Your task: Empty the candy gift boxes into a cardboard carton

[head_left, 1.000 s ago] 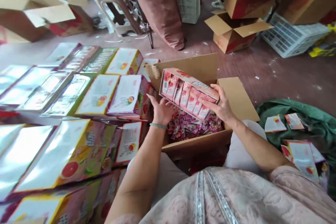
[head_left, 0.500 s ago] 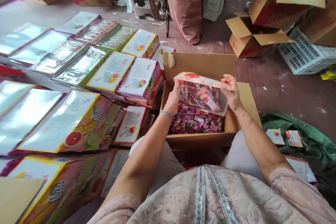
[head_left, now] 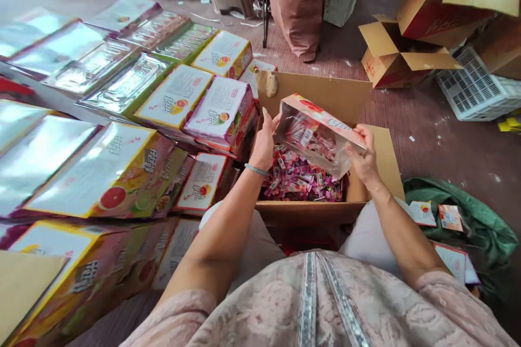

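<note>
A clear plastic packaging box point(head_left: 315, 143) with a pink, fruit-printed side hangs tilted over an open cardboard carton, its right end lower. Small pink packets lie inside it. My right hand point(head_left: 363, 154) grips its right end, thumb on the near face and fingers over the printed edge. At the left end, my left hand point(head_left: 264, 143) steadies the box with its fingers, while the thumb points up, away from it. Below, the carton point(head_left: 317, 84) holds a heap of small pink and purple wrapped packets point(head_left: 303, 181).
Rows of fruit-printed boxes point(head_left: 220, 108) stand to the left, close against the carton. Open cartons point(head_left: 391, 51) and a white plastic crate point(head_left: 472, 87) are at the back right. A green sack point(head_left: 484, 222) lies on the right, and a brown wrapped bundle point(head_left: 295, 5) stands ahead.
The plastic box has tilted further, its right end dropping, and the packets in it have shifted. My left hand's thumb has come off its near face. The view has moved slightly.
</note>
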### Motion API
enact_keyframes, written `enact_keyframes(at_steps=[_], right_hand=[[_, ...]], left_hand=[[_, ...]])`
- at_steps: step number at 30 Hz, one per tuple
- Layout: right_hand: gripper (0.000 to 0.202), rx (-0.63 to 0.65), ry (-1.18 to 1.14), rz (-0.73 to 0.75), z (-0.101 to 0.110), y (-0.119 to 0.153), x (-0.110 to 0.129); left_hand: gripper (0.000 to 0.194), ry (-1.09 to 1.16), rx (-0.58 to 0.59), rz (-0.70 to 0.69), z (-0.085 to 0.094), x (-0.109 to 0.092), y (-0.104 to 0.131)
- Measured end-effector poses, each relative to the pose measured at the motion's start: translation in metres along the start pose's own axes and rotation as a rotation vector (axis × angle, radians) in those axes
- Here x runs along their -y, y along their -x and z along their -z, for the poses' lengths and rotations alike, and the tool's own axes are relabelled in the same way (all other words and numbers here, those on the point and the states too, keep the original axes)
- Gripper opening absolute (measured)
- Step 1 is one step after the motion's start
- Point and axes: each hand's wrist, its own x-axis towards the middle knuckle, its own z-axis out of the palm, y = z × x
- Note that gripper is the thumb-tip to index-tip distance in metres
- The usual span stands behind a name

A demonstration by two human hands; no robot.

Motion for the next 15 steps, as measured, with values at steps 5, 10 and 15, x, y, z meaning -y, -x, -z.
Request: enact_keyframes(at_steps=[5, 10, 15], right_hand=[[0.078, -0.141, 0.038, 0.022, 0.0, 0.028, 0.012], [0.08, -0.177, 0.126, 0.072, -0.005, 0.049, 0.013], [0.078, -0.236, 0.122, 0.073, -0.002, 0.052, 0.023]], left_hand=[[0.085, 0.093, 0.064, -0.035, 0.005, -0.006, -0.001], [0.081, 0.102, 0.065, -0.118, 0.013, -0.013, -0.001], [0.078, 0.093, 0.115, -0.161, 0.014, -0.017, 0.001]])
